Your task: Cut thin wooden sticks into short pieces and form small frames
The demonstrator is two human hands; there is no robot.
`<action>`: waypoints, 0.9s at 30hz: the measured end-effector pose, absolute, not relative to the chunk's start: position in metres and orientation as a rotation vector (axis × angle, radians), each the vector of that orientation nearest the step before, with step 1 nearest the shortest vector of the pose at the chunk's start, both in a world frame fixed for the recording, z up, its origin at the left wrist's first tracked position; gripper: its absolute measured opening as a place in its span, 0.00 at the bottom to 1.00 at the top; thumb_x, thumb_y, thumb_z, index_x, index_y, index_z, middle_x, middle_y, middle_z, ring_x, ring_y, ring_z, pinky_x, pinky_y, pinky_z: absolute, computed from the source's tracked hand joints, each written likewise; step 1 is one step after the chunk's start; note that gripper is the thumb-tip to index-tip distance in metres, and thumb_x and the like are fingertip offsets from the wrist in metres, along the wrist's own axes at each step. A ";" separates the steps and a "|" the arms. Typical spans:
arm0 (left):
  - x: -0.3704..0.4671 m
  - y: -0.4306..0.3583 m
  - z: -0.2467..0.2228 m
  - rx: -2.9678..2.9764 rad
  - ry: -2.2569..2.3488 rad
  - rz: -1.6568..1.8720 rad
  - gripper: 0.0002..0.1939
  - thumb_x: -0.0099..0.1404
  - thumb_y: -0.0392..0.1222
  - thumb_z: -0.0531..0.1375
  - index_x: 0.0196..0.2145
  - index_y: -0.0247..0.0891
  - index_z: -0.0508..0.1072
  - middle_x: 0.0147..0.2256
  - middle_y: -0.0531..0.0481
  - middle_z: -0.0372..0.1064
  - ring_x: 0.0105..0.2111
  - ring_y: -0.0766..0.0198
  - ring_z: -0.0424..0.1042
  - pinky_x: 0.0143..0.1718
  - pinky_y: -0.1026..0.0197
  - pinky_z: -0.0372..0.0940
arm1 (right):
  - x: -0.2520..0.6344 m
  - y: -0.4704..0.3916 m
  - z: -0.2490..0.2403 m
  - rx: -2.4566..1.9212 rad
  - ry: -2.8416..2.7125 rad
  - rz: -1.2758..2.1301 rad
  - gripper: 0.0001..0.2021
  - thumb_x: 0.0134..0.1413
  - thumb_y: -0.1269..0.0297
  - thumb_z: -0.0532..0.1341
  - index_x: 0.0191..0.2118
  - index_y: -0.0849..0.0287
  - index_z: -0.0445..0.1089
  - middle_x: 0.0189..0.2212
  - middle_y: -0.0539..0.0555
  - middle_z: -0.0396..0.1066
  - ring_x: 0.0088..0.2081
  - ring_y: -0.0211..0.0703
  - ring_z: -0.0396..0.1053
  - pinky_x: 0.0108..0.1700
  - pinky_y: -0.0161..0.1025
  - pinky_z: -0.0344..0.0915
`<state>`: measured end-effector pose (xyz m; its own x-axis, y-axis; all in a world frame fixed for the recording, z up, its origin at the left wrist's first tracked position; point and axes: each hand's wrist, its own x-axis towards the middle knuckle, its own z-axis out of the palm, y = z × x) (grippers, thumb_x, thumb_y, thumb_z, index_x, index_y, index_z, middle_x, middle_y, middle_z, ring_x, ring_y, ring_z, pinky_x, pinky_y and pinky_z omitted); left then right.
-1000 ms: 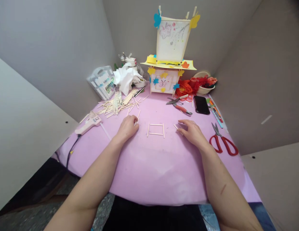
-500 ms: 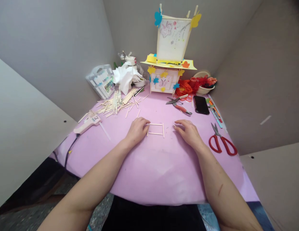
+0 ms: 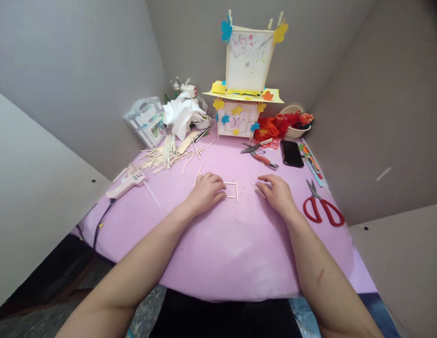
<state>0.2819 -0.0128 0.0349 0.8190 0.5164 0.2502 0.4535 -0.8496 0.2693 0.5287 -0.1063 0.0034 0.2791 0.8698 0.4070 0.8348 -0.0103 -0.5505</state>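
Small pale sticks form a rectangular frame (image 3: 237, 191) on the pink tabletop. My left hand (image 3: 208, 191) lies over the left side of this frame, fingers curved and a little apart, and hides that end. Right of the frame, a single short stick (image 3: 258, 189) slants beside the fingers of my right hand (image 3: 274, 188). That hand's thumb and forefinger are apart, with the stick under or against the thumb. Whether the thumb touches it is hard to tell.
Behind stands a decorated paper lantern tower (image 3: 235, 117). Loose sticks (image 3: 183, 152) and a glue gun (image 3: 128, 182) lie left. Pliers (image 3: 259, 155), a phone (image 3: 292, 154), red scissors (image 3: 322, 209) and red cord (image 3: 267, 129) are right. Walls close in both sides.
My left hand has moved right, over the frame's left part. The short stick by my right hand now shows more fully, with thumb and forefinger wider apart. The view has shifted slightly.
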 end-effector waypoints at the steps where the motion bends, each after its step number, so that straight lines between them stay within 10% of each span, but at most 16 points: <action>1: 0.285 -0.015 0.036 2.855 0.737 0.403 0.09 0.64 0.44 0.57 0.38 0.39 0.74 0.42 0.45 0.69 0.46 0.54 0.62 0.45 0.52 0.54 | 0.529 -0.106 0.004 -1.821 -1.543 0.064 0.11 0.53 0.65 0.59 0.41 0.59 0.74 0.40 0.58 0.75 0.43 0.50 0.69 0.48 0.48 0.64; 20: 0.329 0.011 0.035 3.110 0.813 0.173 0.10 0.67 0.35 0.50 0.35 0.34 0.72 0.36 0.41 0.70 0.41 0.52 0.65 0.38 0.54 0.56 | 0.530 -0.110 0.014 -1.780 -1.546 0.064 0.10 0.52 0.67 0.60 0.41 0.60 0.73 0.40 0.57 0.74 0.45 0.49 0.68 0.50 0.47 0.62; 27: 0.314 -0.005 0.065 2.173 0.904 0.976 0.08 0.64 0.38 0.56 0.40 0.37 0.71 0.33 0.48 0.73 0.35 0.61 0.72 0.40 0.59 0.63 | 0.529 -0.114 0.021 -1.744 -1.507 0.110 0.10 0.52 0.67 0.60 0.41 0.58 0.73 0.41 0.56 0.74 0.46 0.49 0.67 0.50 0.47 0.61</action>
<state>0.3137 -0.0046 0.0646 0.5013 0.7677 0.3992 0.3393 -0.5988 0.7254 0.5292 -0.1141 0.0206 0.2832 0.8604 0.4236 0.7899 0.0413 -0.6119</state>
